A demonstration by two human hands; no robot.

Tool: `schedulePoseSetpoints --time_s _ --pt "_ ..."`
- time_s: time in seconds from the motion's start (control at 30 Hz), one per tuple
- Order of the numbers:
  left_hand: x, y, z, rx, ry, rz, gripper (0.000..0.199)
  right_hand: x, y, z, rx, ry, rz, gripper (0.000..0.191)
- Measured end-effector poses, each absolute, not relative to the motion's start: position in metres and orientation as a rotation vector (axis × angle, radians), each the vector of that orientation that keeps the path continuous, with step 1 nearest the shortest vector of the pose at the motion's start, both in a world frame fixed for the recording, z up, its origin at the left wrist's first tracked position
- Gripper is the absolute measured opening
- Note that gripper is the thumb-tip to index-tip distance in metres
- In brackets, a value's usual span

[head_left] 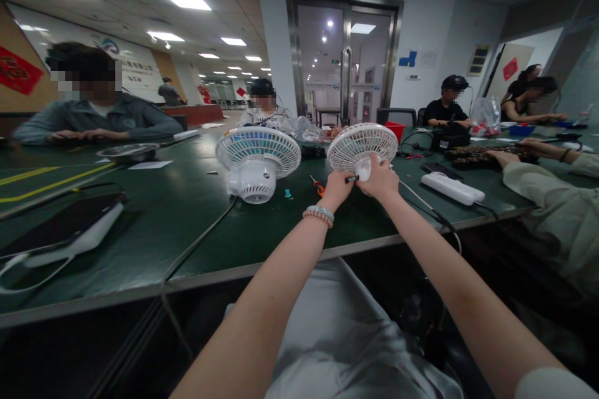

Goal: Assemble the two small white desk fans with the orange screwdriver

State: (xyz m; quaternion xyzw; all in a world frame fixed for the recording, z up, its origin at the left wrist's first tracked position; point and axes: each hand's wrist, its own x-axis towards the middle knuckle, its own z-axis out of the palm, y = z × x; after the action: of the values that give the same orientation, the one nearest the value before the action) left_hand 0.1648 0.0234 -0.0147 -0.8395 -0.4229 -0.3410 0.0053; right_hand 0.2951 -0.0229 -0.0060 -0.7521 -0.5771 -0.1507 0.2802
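Observation:
A white fan (362, 142) stands on the green table with its round slatted grille tipped upward. My right hand (381, 179) is closed around the white housing at its back. Between the fingers of my left hand (337, 191) is a small dark cylinder (350, 179), held against that housing; its exact kind is too small to make out. To the left stands a second white fan (255, 181), its vented motor housing toward me. An orange-handled tool (319, 188) and a small teal piece (287, 194) lie between the two fans.
A white power strip (452, 188) and a dark phone (441, 171) lie to the right. At left are a black-topped device (65, 224) and a metal bowl (128, 153). Cables cross the table's front edge. Co-workers sit around, one close by on my right.

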Motion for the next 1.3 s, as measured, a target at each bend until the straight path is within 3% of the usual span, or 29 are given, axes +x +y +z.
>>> schedulePoseSetpoints --time_s 1.3 --pt "0.164 0.0244 -0.0152 -2.643 -1.009 -1.231 0.023 0.2922 -0.0265 -0.0042 -2.046 -1.546 -0.403 0.082"
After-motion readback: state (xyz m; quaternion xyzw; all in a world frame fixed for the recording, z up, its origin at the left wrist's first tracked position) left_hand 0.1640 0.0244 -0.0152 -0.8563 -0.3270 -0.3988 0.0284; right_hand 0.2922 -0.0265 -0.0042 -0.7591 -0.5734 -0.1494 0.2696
